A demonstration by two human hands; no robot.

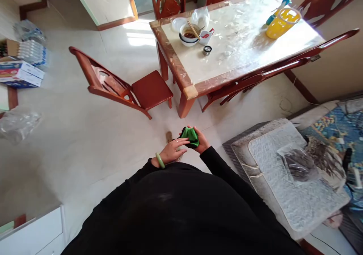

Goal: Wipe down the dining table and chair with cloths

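A small green item with black edging (pixel 190 135), soft-looking and perhaps cloth, is in front of my body; its exact kind cannot be made out. My right hand (pixel 202 141) holds it from the right, with the fingers curled behind and the thumb at its side. My left hand (pixel 172 151) reaches in from the left, a light green bangle (pixel 160 160) at its wrist. Its fingers are stretched out and rest on or just over the item's near edge. Part of the item is hidden by these fingers.
Ahead stands a dining table (pixel 198 73) bearing bowls with chopsticks (pixel 189 35), a roll of tape (pixel 207 50) and a yellow bucket (pixel 279 26). A wooden chair (pixel 153 90) is at its left. To the right is a sofa (pixel 272 164) with a bagged dark bundle (pixel 300 164). Boxes (pixel 22 73) lie far left.
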